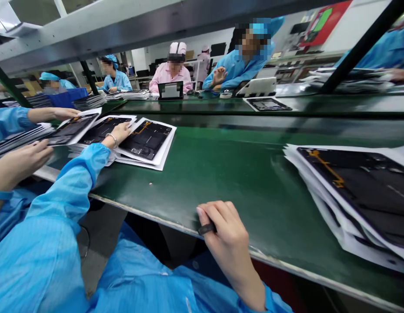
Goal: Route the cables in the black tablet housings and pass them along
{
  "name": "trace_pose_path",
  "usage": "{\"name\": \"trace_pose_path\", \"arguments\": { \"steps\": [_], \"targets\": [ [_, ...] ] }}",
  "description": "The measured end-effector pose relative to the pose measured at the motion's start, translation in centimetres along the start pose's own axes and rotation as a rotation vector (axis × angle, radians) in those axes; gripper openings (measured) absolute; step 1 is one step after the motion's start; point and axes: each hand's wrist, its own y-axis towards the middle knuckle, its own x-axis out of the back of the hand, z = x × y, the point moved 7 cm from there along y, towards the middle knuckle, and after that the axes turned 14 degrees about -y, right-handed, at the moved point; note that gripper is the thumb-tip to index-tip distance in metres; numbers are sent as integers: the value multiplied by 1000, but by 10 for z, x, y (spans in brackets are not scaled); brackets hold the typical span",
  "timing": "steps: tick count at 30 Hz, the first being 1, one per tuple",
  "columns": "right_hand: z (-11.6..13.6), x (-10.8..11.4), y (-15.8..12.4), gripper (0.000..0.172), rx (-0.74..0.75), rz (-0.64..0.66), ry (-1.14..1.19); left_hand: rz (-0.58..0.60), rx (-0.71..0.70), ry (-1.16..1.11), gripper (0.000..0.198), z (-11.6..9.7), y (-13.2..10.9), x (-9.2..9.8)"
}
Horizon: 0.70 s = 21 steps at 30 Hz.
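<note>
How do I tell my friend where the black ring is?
Find the long green workbench. At its near edge is the person's right hand. The black ring sits on one finger there, dark against the skin, while the other hand wears a silver bracelet.

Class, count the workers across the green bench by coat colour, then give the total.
Workers in light blue coats: 4
Workers in pink coats: 2
Total: 6
</note>
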Motion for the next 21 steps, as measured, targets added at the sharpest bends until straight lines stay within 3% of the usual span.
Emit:
{"name": "trace_pose_path", "arguments": {
  "steps": [4, 11, 14, 17, 21],
  "targets": [
    [-1, -1, -1, 13, -2, -2, -5, 74, 47, 62, 42, -29, -21, -25],
    [0, 1, -1, 17, -30, 15, 21, 358, -121, -15, 42, -140, -109, -98],
    [-5, 11, -6, 16, -41, 40, 45, 447, -153, -43, 47, -173, -142, -120],
    [-19, 29, -15, 15, -35, 44, -13, 484, -107, -62, 48, -185, -155, -128],
    [-38, 48, -26, 14, -41, 71, -124, 473, -59, -84, 46, -184, -154, -128]
  ]
}}
